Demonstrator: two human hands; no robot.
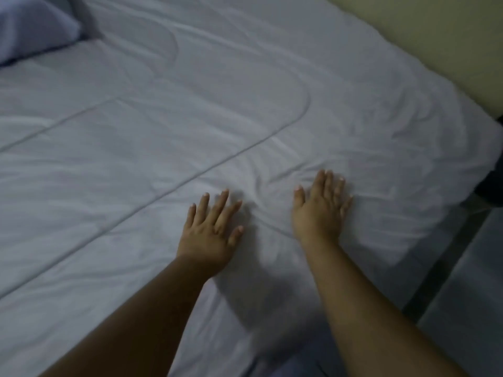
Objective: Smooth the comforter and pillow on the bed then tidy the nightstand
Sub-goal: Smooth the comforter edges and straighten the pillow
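Note:
A white quilted comforter (pixel 190 118) covers the bed and fills most of the view. Creases bunch between and just beyond my two hands. My left hand (pixel 209 232) lies flat on the comforter, palm down, fingers spread. My right hand (pixel 321 210) presses flat on it a little further right, fingers close together. Neither hand holds anything. A white pillow (pixel 32 28) lies at the top left corner, only partly in view. The nightstand is not in view.
A pale yellow wall (pixel 435 36) runs along the far right side of the bed. The bed's corner ends at the right, where a dark object (pixel 490 186) and a light tiled floor (pixel 468 308) show beside the frame.

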